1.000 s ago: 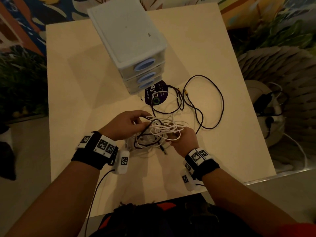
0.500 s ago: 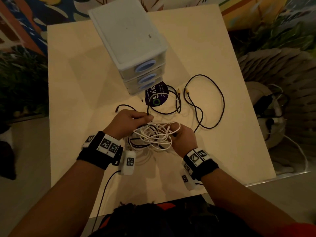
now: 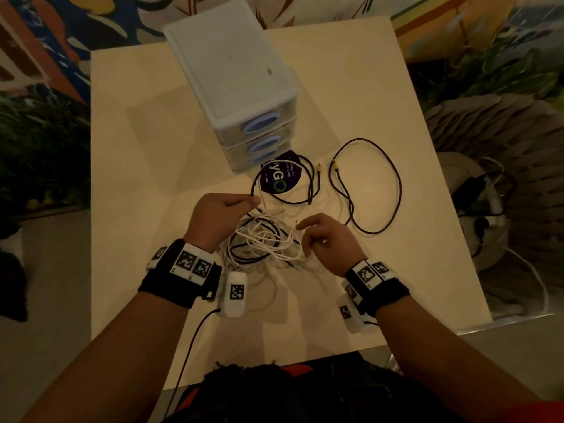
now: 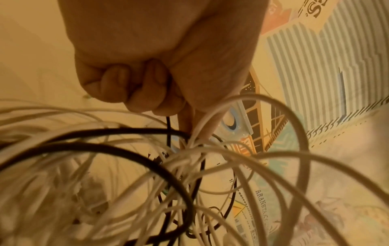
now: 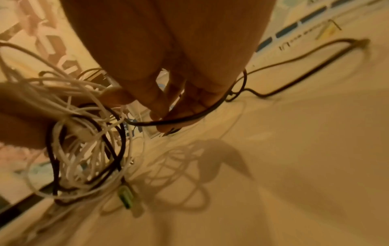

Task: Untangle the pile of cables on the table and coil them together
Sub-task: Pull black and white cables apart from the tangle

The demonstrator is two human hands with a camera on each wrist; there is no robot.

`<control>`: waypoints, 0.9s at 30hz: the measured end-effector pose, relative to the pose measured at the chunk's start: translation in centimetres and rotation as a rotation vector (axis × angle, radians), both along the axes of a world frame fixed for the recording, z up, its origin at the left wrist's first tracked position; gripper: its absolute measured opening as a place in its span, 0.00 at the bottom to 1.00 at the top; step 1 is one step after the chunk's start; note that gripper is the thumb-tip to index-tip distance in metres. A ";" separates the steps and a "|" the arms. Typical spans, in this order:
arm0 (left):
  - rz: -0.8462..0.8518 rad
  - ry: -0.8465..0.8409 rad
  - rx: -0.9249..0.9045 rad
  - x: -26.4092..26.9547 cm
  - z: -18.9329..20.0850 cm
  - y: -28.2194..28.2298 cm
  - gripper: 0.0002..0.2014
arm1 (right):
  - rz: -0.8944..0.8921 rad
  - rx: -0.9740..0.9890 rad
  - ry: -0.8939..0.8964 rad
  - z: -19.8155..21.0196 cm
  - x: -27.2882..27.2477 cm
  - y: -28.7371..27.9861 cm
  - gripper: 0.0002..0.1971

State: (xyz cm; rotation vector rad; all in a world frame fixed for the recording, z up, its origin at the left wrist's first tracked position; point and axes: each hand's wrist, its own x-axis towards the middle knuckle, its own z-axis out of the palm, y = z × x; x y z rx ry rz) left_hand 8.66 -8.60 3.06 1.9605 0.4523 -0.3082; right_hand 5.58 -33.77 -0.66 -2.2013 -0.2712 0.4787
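the limp, light, snag-prone cable bundle hangs below the clenched left hand, which grips it, while the right hand, fingers loose, looks best placed taking the black cable at its fingertips.

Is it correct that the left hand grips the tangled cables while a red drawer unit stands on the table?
Not quite: the drawer unit is white with blue handles, as the head view shows. The left hand does grip the tangled cables over the table.
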 end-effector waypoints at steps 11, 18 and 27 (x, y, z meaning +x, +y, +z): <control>-0.364 -0.417 0.607 0.1 1.5 -0.9 0.15 | -0.108 0.012 -0.514 7.7 3.4 1.7 0.20; -0.483 -0.321 0.469 0.4 1.3 -1.3 0.11 | 0.267 -0.319 -0.369 8.6 7.6 4.0 0.11; -0.570 0.023 0.369 0.1 0.6 -0.9 0.05 | 0.190 -0.355 -0.383 8.9 8.7 3.9 0.12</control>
